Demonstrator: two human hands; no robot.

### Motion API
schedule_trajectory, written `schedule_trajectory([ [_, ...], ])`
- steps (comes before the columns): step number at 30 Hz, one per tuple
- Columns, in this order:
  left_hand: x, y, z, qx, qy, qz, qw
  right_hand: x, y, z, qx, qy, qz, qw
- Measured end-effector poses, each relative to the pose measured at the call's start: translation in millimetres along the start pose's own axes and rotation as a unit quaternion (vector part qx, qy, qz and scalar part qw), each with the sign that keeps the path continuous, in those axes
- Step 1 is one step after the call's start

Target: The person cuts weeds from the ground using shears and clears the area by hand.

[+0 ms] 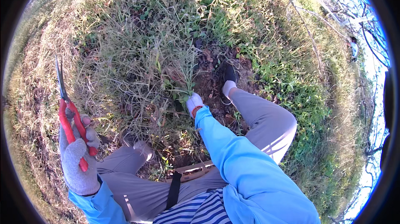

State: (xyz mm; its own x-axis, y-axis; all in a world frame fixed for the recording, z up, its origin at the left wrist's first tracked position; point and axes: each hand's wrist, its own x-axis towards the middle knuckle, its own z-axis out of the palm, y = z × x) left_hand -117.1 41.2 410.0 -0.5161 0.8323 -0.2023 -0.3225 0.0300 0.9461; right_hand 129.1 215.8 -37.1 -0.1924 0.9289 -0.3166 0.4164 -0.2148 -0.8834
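My left hand (76, 178), in a pale knitted work glove, holds red-handled garden shears (65, 121) out to the left. The two narrow blades point away from me and are slightly apart, above the dry grass. My right hand (194, 101), gloved with an orange-red cuff, reaches down between my knees. It grips a tuft of long green grass (189, 78) low down, close to the ground. The fingers are mostly hidden under the back of the glove, and so is the base of the tuft.
Weeds and dry grass (125, 58) surround a patch of bare dark soil (212, 89) by my dark shoe (230, 73). Bare branches (307, 30) hang at the upper right. A brown wood-like piece (190, 171) and a black strap (174, 191) lie between my legs.
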Motion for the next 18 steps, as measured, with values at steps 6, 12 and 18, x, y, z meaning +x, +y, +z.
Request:
schedule_trajectory([
  [6,-4.4,-1.0,-37.5,-0.063,-0.015,0.013,0.998,-60.1,-65.3,-3.0,-0.328,-0.075,-0.090,0.937],
  [12,-2.4,-3.4,-52.0,-0.062,0.008,0.034,0.997,-79.0,-116.8,-12.3,-0.318,-0.099,-0.037,0.942],
  [18,-1.2,-3.1,-56.2,-0.072,-0.009,0.039,0.997,-65.8,-119.9,-37.2,-0.067,-0.077,-0.043,0.994],
])
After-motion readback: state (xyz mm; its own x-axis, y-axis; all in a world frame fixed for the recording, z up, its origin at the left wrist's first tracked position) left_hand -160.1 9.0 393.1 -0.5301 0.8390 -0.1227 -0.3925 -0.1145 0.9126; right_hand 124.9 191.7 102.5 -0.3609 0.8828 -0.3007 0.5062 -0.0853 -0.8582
